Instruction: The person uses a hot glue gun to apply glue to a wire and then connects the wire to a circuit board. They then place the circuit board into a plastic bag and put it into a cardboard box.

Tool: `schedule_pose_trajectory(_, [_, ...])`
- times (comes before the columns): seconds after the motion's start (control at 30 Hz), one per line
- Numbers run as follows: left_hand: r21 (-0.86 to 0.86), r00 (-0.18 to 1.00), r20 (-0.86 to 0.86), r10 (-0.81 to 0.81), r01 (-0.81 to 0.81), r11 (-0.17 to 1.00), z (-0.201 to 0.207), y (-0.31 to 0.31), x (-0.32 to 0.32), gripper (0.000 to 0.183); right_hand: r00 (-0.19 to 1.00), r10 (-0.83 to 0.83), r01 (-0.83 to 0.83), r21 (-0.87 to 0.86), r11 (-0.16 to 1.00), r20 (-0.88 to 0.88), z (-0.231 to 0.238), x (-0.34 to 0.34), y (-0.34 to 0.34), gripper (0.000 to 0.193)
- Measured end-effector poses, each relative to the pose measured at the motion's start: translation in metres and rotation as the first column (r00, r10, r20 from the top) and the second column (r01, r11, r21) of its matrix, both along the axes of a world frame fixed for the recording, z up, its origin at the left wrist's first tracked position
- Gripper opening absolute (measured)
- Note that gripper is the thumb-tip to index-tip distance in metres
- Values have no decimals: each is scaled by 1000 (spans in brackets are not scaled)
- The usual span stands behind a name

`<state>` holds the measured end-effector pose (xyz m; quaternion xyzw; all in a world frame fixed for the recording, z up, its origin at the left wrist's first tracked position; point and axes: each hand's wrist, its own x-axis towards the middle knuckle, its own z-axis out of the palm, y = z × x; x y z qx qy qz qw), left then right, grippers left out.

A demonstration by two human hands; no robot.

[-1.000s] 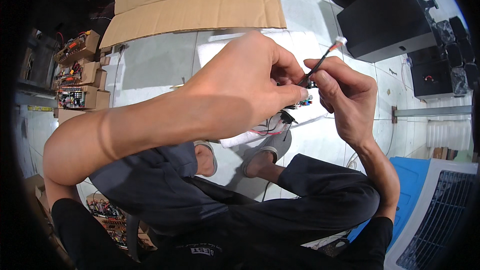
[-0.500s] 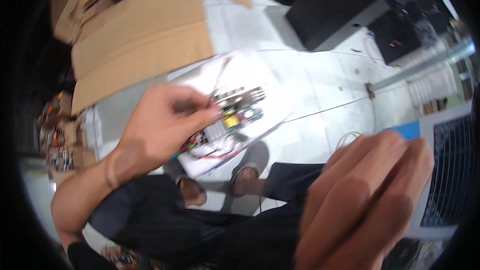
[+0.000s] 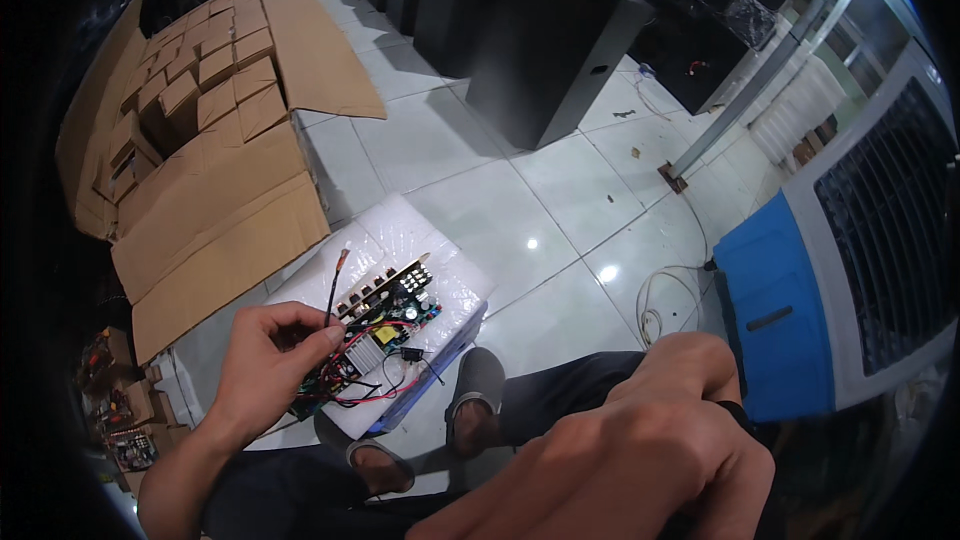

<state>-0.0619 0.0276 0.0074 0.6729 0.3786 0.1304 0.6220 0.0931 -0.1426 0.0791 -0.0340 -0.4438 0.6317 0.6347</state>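
My left hand [image 3: 262, 355] is closed in a pinch on a thin black cable [image 3: 333, 290], whose reddish-orange end sticks up above the fingertips. Just beside those fingers lies a circuit board [image 3: 385, 333] with a metal heat sink, a yellow transformer and red and black wires. White foam [image 3: 440, 240] is under the board, with a blue-edged layer below it. My right hand [image 3: 640, 430] is large and close at the lower right, its back toward me. The fingers bend down out of sight, so anything in them is hidden.
A large open cardboard carton [image 3: 215, 200] with small boxes inside stands at the left. Dark cabinets [image 3: 540, 50] line the back. A blue and white air cooler [image 3: 780, 310] is at the right, near a coiled white cable [image 3: 650, 315]. Boxes of circuit boards [image 3: 130, 450] sit at lower left.
The view has tilted up, bringing the carton's boxes and the air cooler further into sight. My right hand has moved down and left in the picture. My left hand still pinches the cable.
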Motion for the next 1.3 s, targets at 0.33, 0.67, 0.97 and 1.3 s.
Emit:
schedule_pose_trajectory(0.33, [26,1000,24,6,-7,1000,-6,1,-2,13,992,-33,45,93,995,-123,-5,-9,-4,37])
schedule_pose_trajectory(0.67, [24,999,48,2,-3,1000,-6,0,0,14,994,-44,48,34,998,-102,0,-6,-4,38])
schedule_pose_trajectory(0.97, [39,999,50,8,-10,999,-6,0,-2,13,991,-53,56,16,998,-125,12,-11,-2,41])
schedule_pose_trajectory(1.3, [28,999,50,9,-10,1000,-4,0,-2,15,982,-116,136,129,982,-149,2,-14,8,38])
